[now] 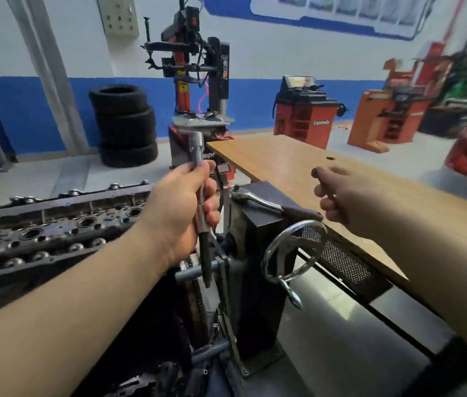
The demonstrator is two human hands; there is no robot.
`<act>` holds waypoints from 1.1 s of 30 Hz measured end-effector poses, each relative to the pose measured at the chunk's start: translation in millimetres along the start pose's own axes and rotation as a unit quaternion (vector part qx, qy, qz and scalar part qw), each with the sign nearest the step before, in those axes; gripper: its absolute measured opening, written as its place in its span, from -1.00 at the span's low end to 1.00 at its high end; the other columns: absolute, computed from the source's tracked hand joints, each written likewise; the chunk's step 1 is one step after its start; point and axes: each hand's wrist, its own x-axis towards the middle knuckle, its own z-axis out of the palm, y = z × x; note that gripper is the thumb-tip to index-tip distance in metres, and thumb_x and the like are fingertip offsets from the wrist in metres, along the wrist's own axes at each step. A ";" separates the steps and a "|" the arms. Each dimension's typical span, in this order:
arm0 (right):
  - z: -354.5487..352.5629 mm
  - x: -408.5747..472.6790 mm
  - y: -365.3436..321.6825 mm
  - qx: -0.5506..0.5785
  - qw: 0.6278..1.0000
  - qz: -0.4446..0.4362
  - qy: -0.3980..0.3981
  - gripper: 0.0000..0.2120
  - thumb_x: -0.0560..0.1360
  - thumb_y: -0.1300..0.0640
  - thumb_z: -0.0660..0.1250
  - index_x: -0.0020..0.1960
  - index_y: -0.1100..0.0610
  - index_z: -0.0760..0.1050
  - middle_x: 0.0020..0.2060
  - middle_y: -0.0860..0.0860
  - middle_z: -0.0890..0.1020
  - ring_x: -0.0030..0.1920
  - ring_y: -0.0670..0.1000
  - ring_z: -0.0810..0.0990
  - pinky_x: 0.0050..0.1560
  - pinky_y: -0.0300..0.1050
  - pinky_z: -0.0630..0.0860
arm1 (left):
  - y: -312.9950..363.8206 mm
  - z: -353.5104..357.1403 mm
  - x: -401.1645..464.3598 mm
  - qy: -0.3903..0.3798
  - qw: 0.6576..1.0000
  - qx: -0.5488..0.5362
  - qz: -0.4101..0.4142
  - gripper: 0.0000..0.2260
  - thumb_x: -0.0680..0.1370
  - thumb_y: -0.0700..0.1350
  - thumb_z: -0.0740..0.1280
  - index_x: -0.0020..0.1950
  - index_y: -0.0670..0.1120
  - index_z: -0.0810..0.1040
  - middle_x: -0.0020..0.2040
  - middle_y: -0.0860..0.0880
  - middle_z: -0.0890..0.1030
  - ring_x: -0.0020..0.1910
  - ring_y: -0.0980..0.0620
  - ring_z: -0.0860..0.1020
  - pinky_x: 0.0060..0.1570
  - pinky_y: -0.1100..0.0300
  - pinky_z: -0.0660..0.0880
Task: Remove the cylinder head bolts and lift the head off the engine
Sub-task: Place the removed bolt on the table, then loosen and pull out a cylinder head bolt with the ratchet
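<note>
Cylinder head lies at far left on the engine, its bores facing up. Beside it the left hand, forearm reaching up from below, wraps its fingers round a long socket extension held nearly upright. Right hand hovers over the wooden bench, blurred fingers curled, pinching a small dark piece, just past a ratchet lying on the engine stand.

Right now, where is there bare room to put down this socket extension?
The light wooden tabletop is bare between its near edge and the small dark piece. The black stand top is crowded by the chrome ratchet. The left hand grips the silver socket extension.
</note>
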 end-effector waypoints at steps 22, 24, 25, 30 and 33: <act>-223.3 44.5 156.1 -0.574 0.787 -0.020 0.225 -0.61 0.60 0.14 0.22 0.39 -0.01 0.56 0.39 0.06 0.53 0.38 0.19 0.40 0.35 0.13 0.43 | -139.3 103.7 18.0 -0.022 0.992 0.027 -0.118 -0.77 0.76 -0.07 0.22 0.33 -0.15 0.53 -0.33 -0.01 0.44 -0.47 0.07 0.33 -0.53 0.22 0.32; -181.8 55.0 133.0 -0.489 0.839 -0.101 0.215 -0.66 0.61 0.14 0.23 0.33 0.03 0.60 0.36 0.05 0.57 0.38 0.17 0.41 0.40 0.10 0.39 | -135.8 97.7 18.0 -0.012 0.994 0.032 -0.105 -0.78 0.75 -0.07 0.22 0.31 -0.15 0.53 -0.33 -0.01 0.43 -0.48 0.08 0.32 -0.54 0.22 0.31; -153.5 60.7 119.9 -0.454 0.857 -0.145 0.193 -0.69 0.61 0.11 0.25 0.30 0.02 0.61 0.32 0.02 0.60 0.37 0.14 0.43 0.40 0.08 0.39 | -132.5 93.9 17.8 -0.006 0.995 0.033 -0.096 -0.79 0.75 -0.07 0.23 0.30 -0.15 0.53 -0.33 0.00 0.43 -0.48 0.08 0.31 -0.54 0.22 0.31; -11.5 78.3 86.2 -0.463 0.857 -0.226 0.021 -0.59 0.61 -0.16 0.25 0.38 -0.04 0.55 0.29 -0.04 0.60 0.31 0.05 0.48 0.32 0.08 0.48 | -105.9 66.0 11.5 0.011 0.996 0.065 -0.060 -0.80 0.75 -0.07 0.23 0.29 -0.13 0.54 -0.32 0.00 0.43 -0.47 0.07 0.31 -0.52 0.20 0.28; 21.9 91.4 81.2 -0.499 0.854 -0.147 -0.023 -0.60 0.61 -0.21 0.26 0.29 -0.01 0.60 0.11 0.00 0.68 0.08 0.09 0.62 0.14 0.05 0.62 | -87.1 44.7 4.5 0.022 0.996 0.073 -0.046 -0.80 0.75 -0.07 0.23 0.28 -0.13 0.55 -0.32 0.00 0.43 -0.46 0.07 0.30 -0.53 0.20 0.28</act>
